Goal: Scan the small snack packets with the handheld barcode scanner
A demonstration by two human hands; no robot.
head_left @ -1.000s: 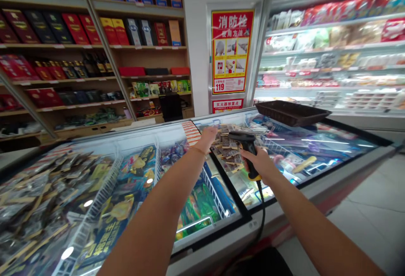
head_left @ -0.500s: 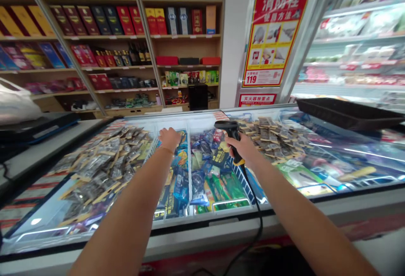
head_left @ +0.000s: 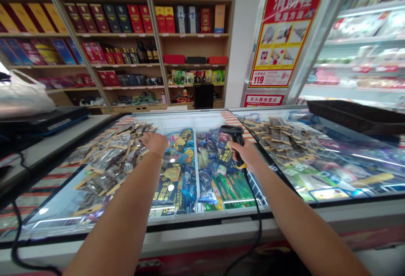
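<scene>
My left hand (head_left: 155,143) is over the left part of a chest freezer (head_left: 218,224). Its fingers point left, look loosely spread, and hold nothing I can see. Near it are dark, clear-wrapped ice pops with wooden sticks (head_left: 115,154) and blue and yellow ice-cream packs (head_left: 185,158). My right hand (head_left: 247,154) grips a black barcode scanner (head_left: 232,130) by its handle, with the head tilted up to the left. A black cable hangs from the handle over the front edge. Below the scanner lie green wrapped packs (head_left: 232,185).
A dark tray (head_left: 357,116) rests on the freezer's right side. Left, a counter holds a white plastic bag (head_left: 27,95) and a dark flat device (head_left: 47,120). Behind are shelves of boxes (head_left: 117,17), a red poster (head_left: 286,36) and a refrigerated display (head_left: 367,48).
My left hand has moved left, away from the blue packs toward the stick ice pops. A black edge with a striped strip now shows beside my right hand, which keeps the scanner. The view has shifted slightly.
</scene>
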